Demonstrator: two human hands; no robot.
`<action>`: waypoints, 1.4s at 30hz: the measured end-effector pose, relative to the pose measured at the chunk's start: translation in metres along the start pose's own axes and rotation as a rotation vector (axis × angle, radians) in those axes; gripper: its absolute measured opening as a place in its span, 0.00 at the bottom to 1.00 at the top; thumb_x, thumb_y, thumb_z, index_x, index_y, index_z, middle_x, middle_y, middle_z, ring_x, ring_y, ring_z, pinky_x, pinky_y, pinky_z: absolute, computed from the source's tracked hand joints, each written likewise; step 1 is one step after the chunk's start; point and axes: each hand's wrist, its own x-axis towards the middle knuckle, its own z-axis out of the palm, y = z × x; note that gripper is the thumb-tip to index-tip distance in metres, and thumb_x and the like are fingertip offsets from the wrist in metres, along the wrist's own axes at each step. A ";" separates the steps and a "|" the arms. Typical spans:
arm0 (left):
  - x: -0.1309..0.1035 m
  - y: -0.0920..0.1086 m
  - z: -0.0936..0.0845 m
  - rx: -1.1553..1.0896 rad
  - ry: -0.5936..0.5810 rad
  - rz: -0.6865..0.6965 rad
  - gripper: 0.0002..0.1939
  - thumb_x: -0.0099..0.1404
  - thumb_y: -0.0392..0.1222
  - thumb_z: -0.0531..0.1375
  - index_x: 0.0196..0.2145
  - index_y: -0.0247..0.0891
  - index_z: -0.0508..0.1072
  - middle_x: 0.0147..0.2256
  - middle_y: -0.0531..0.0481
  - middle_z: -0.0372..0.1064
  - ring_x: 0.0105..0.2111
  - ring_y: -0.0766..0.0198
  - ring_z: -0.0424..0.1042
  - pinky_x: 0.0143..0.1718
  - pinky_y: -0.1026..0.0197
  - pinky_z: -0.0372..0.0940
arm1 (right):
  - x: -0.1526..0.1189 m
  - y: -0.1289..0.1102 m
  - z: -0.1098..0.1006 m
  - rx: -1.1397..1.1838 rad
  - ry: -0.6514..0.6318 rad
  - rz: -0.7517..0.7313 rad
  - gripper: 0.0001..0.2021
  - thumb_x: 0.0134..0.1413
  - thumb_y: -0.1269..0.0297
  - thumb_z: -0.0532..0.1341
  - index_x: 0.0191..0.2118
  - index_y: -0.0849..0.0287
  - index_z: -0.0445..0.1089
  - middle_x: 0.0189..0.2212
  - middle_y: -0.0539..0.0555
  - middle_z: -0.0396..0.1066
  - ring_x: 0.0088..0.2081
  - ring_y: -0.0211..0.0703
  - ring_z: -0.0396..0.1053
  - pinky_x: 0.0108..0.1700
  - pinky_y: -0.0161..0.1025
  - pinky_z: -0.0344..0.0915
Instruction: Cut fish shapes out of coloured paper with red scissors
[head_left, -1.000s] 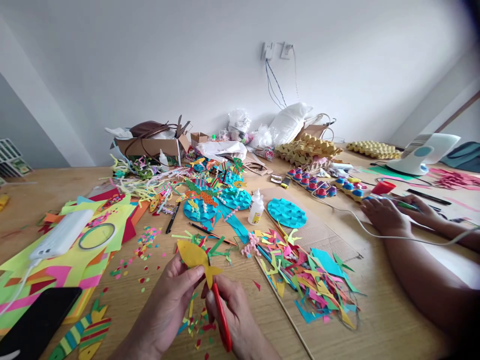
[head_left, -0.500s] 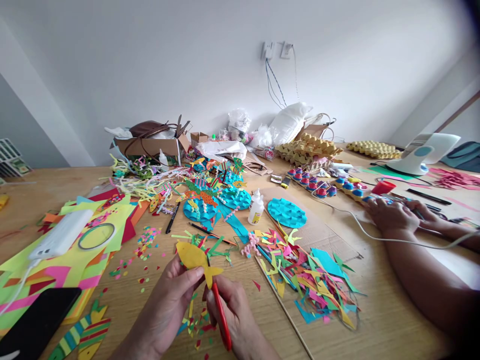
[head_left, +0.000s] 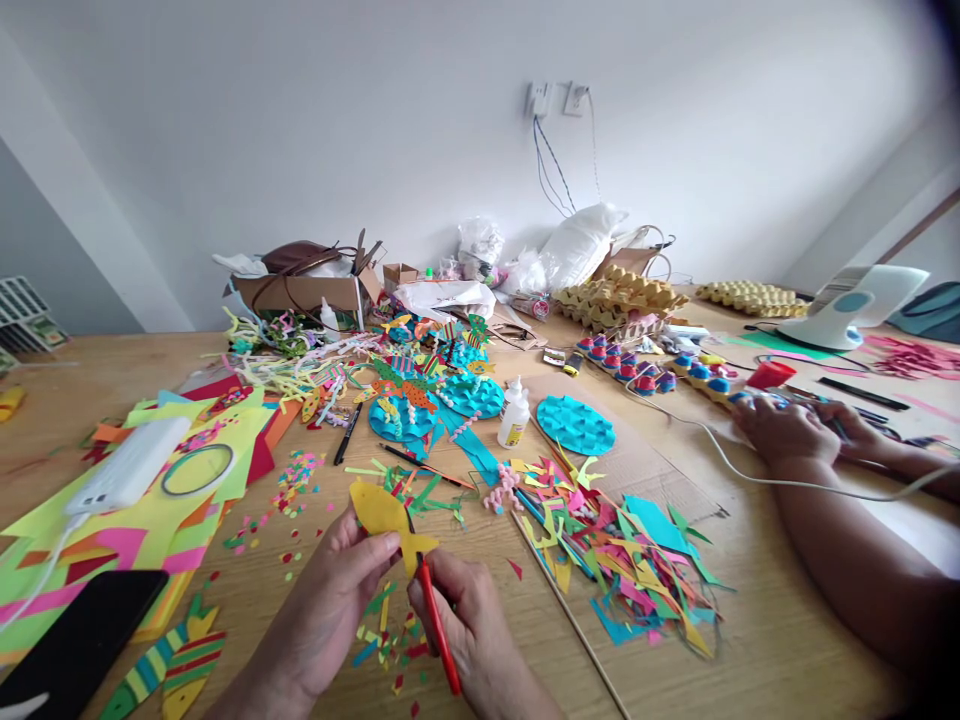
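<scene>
My left hand (head_left: 341, 580) pinches a yellow paper fish (head_left: 377, 508) between thumb and fingers, its tail toward the right. Wrapped around red-handled scissors (head_left: 439, 630), my right hand (head_left: 469, 610) sits just below the tail. The dark blades meet the paper where body and tail join; how far apart they stand is hard to make out. On the table under my hands lie small paper scraps (head_left: 386, 625). Two striped paper fish (head_left: 193, 665) lie at the lower left, near a black phone (head_left: 82, 640).
A heap of coloured offcuts (head_left: 637, 570) and a thin wooden stick (head_left: 574, 635) lie to the right. Beyond stand a glue bottle (head_left: 514, 415) and a blue-painted egg-carton oval (head_left: 575, 424). Another person's hands (head_left: 795, 430) work at the right. A white cable (head_left: 750, 478) crosses there.
The scissors have shifted slightly against the fish's tail, and their handles look closer together. The fish has turned a little in my left hand. The view has moved slightly.
</scene>
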 end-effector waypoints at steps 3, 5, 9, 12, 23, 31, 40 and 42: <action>-0.001 0.000 0.000 0.005 0.017 0.009 0.05 0.50 0.34 0.63 0.27 0.38 0.72 0.26 0.55 0.70 0.29 0.67 0.67 0.33 0.66 0.64 | 0.002 0.000 0.000 -0.032 0.008 -0.008 0.16 0.57 0.60 0.51 0.20 0.59 0.52 0.17 0.44 0.48 0.21 0.31 0.46 0.21 0.29 0.46; -0.003 0.001 0.000 0.005 0.043 0.021 0.05 0.50 0.36 0.64 0.28 0.38 0.72 0.26 0.55 0.70 0.29 0.67 0.67 0.33 0.66 0.64 | 0.002 0.000 0.000 -0.047 0.007 -0.001 0.16 0.57 0.59 0.51 0.20 0.59 0.52 0.17 0.44 0.48 0.21 0.31 0.47 0.22 0.29 0.46; -0.006 0.000 0.002 0.011 0.122 0.045 0.06 0.49 0.36 0.65 0.27 0.39 0.72 0.25 0.58 0.69 0.27 0.69 0.66 0.29 0.68 0.62 | 0.001 -0.001 0.001 -0.061 -0.001 0.004 0.17 0.56 0.58 0.53 0.20 0.59 0.52 0.18 0.44 0.48 0.21 0.31 0.47 0.22 0.30 0.46; -0.004 0.000 0.004 -0.003 0.156 0.062 0.07 0.46 0.36 0.67 0.24 0.38 0.71 0.22 0.59 0.68 0.25 0.70 0.66 0.27 0.69 0.61 | 0.000 -0.001 0.002 -0.066 -0.001 0.007 0.17 0.56 0.58 0.52 0.20 0.59 0.52 0.18 0.44 0.49 0.21 0.32 0.47 0.22 0.30 0.47; -0.005 0.003 -0.001 0.130 0.043 0.058 0.04 0.50 0.37 0.64 0.27 0.37 0.72 0.23 0.56 0.68 0.26 0.68 0.65 0.31 0.67 0.62 | -0.003 -0.001 -0.001 -0.039 -0.042 0.092 0.16 0.55 0.56 0.50 0.20 0.58 0.54 0.16 0.44 0.52 0.20 0.32 0.51 0.22 0.30 0.49; -0.004 -0.001 -0.002 0.164 0.006 0.052 0.02 0.54 0.37 0.62 0.27 0.38 0.71 0.25 0.55 0.68 0.29 0.67 0.66 0.33 0.66 0.62 | -0.002 -0.001 0.001 -0.003 -0.027 0.107 0.16 0.55 0.56 0.50 0.20 0.59 0.54 0.15 0.44 0.52 0.19 0.32 0.50 0.21 0.30 0.49; -0.004 0.002 0.002 0.015 0.047 0.026 0.05 0.49 0.37 0.65 0.25 0.39 0.72 0.23 0.57 0.69 0.27 0.69 0.68 0.30 0.68 0.63 | -0.001 -0.003 -0.001 0.013 -0.051 0.086 0.12 0.55 0.62 0.50 0.22 0.59 0.55 0.17 0.44 0.52 0.20 0.32 0.52 0.23 0.29 0.50; -0.004 0.003 0.004 -0.035 0.073 0.034 0.06 0.47 0.36 0.66 0.23 0.39 0.72 0.22 0.58 0.68 0.26 0.70 0.68 0.28 0.70 0.63 | -0.001 -0.003 0.000 0.019 -0.050 0.082 0.12 0.55 0.63 0.50 0.22 0.59 0.55 0.18 0.44 0.52 0.21 0.32 0.52 0.23 0.29 0.50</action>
